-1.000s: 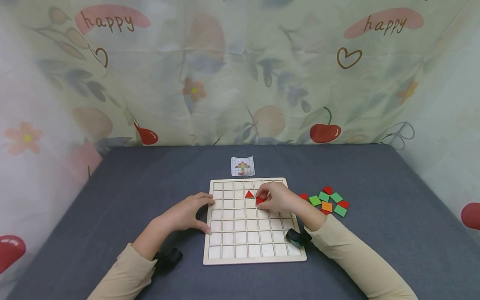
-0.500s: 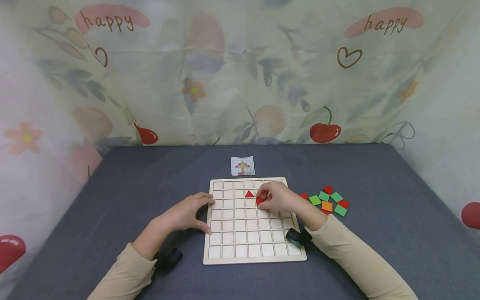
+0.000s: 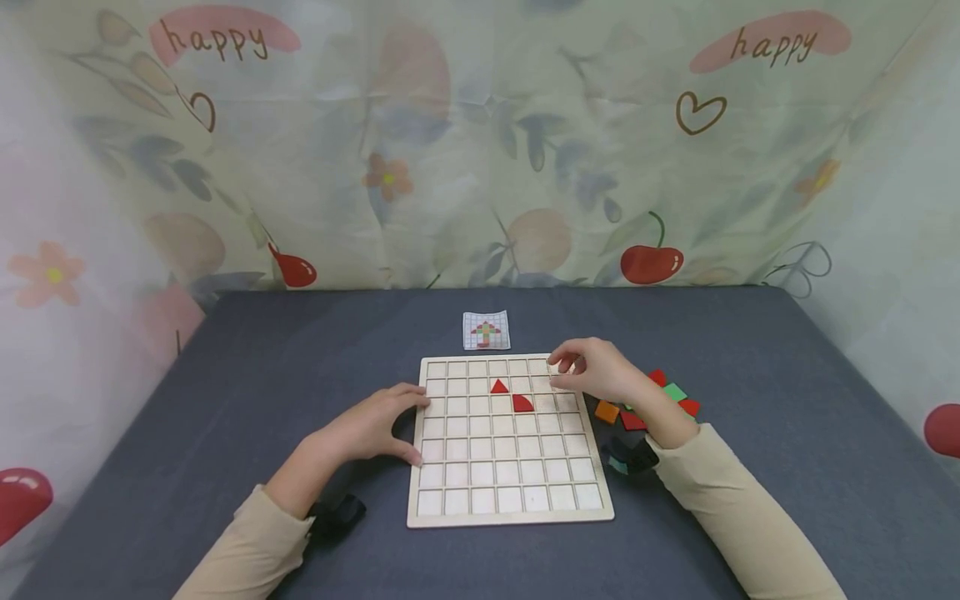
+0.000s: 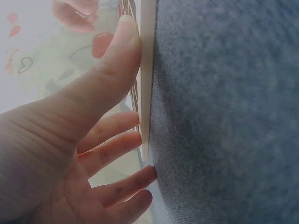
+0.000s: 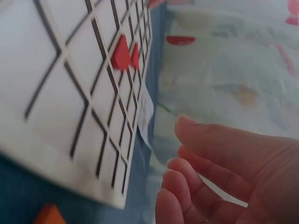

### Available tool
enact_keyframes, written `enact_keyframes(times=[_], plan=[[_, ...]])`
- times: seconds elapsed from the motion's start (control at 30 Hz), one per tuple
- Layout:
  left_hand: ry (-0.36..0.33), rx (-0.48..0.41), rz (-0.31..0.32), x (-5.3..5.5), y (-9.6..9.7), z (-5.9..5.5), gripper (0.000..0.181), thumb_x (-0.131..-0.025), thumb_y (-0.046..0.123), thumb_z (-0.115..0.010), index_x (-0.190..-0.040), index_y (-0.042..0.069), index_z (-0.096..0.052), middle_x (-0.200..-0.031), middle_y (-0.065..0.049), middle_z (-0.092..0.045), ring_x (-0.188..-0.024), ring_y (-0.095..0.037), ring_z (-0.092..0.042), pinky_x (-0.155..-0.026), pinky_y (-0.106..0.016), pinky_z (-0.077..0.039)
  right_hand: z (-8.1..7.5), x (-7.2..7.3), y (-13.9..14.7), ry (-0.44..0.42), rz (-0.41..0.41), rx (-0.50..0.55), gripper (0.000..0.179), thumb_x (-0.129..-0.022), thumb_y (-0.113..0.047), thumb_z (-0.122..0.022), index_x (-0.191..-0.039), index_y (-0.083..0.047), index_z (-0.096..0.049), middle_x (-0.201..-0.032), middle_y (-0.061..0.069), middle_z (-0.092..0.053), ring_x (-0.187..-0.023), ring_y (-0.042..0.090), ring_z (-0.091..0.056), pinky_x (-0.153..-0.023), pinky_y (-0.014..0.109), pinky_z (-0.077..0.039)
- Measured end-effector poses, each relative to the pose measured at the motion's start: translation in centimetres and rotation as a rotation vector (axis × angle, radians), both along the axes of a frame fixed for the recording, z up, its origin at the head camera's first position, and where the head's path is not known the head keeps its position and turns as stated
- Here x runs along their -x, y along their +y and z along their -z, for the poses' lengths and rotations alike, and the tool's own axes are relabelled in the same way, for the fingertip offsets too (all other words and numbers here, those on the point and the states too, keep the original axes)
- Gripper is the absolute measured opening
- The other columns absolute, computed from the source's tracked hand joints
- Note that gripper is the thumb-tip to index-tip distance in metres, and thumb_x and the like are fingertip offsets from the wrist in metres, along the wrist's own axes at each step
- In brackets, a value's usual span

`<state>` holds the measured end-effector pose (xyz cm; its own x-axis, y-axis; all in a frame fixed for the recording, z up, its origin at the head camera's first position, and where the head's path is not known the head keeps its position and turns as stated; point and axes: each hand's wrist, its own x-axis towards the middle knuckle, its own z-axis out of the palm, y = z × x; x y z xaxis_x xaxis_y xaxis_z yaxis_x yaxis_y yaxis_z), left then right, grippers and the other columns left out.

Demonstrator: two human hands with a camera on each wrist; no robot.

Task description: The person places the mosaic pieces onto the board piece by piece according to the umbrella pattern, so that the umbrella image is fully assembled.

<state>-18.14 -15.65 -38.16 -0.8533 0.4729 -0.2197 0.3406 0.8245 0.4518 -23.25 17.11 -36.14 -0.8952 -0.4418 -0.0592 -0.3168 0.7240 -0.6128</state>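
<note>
- Right hand (image 3: 596, 367) up over the far right corner of the grid board (image 3: 510, 523): fingers loosely bent, thumb apart, nothing between them.
- Left hand (image 3: 375, 425) spread at the board's left edge, thumb and some fingertips touching it, not clasping.
- Red quarter-round (image 3: 522, 404) lies in a cell of the third row from the far edge; diagonal to it, one row farther and one column left, the red triangle (image 3: 499, 387). Fully seated or not, I can't tell.
- These pieces look thin, stiff and light, probably wooden; smooth faces might slide under a fingertip. I'd pinch by opposite edges, never the flat face, and go gently at the points.
- The board looks rigid and light enough to skid, so fingertips along its rim should steady it.
- Thin ridges fence every cell: a tilted piece could catch there.
- Tight on my right: orange square (image 3: 607, 412) just beside the rim, red tile (image 3: 633, 421) near it, green tile (image 3: 674, 392) beyond my right forearm (image 3: 671, 408), which covers part of the pile.
- Picture card (image 3: 486, 331) sits just past the far edge; more room on the table (image 3: 300, 350) to the left.
</note>
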Motion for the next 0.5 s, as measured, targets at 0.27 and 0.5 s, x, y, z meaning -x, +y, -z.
enact_keyframes(times=[0.27, 0.5], plan=[[0.003, -0.006, 0.000, 0.0, 0.0, 0.0, 0.080, -0.067, 0.037, -0.082, -0.132, 0.005, -0.051, -0.144, -0.014, -0.041, -0.132, -0.031, -0.040, -0.107, -0.046, -0.035, -0.2, 0.1, 4.1, -0.042, 0.066, 0.014, 0.028, -0.085, -0.018, -0.068, -0.107, -0.001, -0.064, -0.093, 0.011, -0.064, -0.075, 0.019, -0.058, -0.064, 0.026, -0.049], [0.005, -0.008, 0.000, 0.0, 0.0, 0.1, 0.080, -0.067, 0.038, -0.082, -0.133, 0.005, -0.050, -0.144, -0.014, -0.041, -0.132, -0.031, -0.040, -0.107, -0.047, -0.035, 0.6, 0.1, 6.0, -0.086, 0.035, -0.036, 0.024, -0.084, -0.015, -0.069, -0.104, -0.001, -0.066, -0.095, 0.012, -0.064, -0.074, 0.016, -0.057, -0.067, 0.027, -0.049]])
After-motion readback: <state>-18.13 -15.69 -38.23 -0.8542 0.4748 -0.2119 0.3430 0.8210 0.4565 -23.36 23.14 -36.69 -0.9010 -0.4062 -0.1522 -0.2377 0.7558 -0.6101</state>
